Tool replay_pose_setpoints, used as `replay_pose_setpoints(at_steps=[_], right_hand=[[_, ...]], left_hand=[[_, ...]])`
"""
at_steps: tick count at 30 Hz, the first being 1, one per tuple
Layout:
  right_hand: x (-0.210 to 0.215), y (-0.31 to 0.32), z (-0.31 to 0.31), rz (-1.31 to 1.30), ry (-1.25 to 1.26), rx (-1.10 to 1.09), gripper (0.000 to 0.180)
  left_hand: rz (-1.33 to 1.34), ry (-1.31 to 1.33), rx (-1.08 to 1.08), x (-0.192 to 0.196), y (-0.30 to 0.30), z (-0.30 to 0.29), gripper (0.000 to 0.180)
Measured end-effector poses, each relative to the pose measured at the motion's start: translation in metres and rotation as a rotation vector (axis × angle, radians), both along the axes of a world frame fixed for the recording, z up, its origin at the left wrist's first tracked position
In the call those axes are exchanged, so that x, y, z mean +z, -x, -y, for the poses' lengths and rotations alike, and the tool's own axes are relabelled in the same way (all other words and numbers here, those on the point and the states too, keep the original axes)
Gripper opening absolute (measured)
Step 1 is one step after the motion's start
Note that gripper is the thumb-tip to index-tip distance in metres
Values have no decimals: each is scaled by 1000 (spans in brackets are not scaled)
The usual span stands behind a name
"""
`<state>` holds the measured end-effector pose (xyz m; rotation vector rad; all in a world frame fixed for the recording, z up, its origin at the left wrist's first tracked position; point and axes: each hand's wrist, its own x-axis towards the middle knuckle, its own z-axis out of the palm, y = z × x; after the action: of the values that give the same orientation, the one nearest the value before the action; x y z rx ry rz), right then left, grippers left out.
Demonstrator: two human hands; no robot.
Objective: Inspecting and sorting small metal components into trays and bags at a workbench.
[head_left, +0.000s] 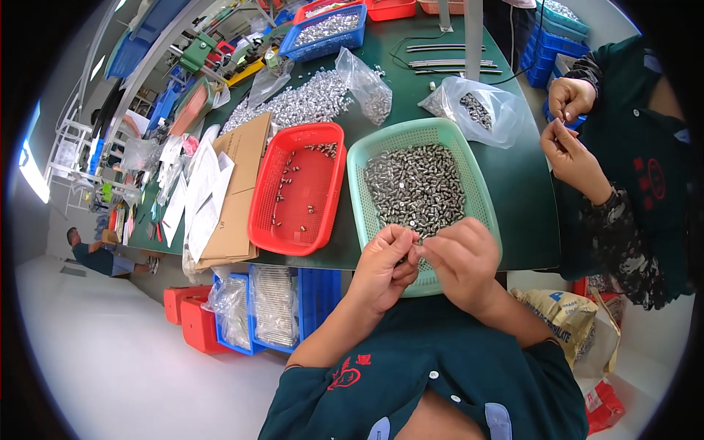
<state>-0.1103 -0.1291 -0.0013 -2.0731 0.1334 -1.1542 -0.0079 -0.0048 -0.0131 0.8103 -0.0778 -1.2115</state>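
Observation:
My left hand (385, 264) and my right hand (462, 262) meet over the near end of a pale green plastic basket (357, 192). Fingertips of both hands are pinched together around something small, mostly hidden by the fingers; it may be one of the metal parts. Inside the basket lies a heap of small dark-silver cylindrical metal parts (418, 180). To the left stands a red plastic basket (290, 198), with a few similar parts scattered over its floor and some gathered at its far right corner.
Left of the red basket lie cardboard sheets (236, 183) and papers (209, 202). Beyond are a pile of shiny metal pieces (301, 99), a blue bin (323, 35), and a plastic bag of parts (477, 110). At right, a co-worker's hands (576, 147) pinch something small.

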Motion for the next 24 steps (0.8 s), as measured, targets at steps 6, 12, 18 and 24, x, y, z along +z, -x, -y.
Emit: replay_pose_setpoints(at_steps=[6, 12, 18, 24], right_hand=[[-9, 0, -2, -127, -521, 117, 6], [-20, -1, 4, -159, -1051, 186, 11], [-3, 5, 14, -96, -113, -168, 10], [1, 9, 8, -107, -299, -69, 9]], left_hand=[[72, 25, 0, 11, 5, 5, 12], [-33, -103, -1, 21, -1, 4, 31], [30, -167, 38, 18, -2, 6, 17], [-132, -45, -54, 7, -9, -3, 15]])
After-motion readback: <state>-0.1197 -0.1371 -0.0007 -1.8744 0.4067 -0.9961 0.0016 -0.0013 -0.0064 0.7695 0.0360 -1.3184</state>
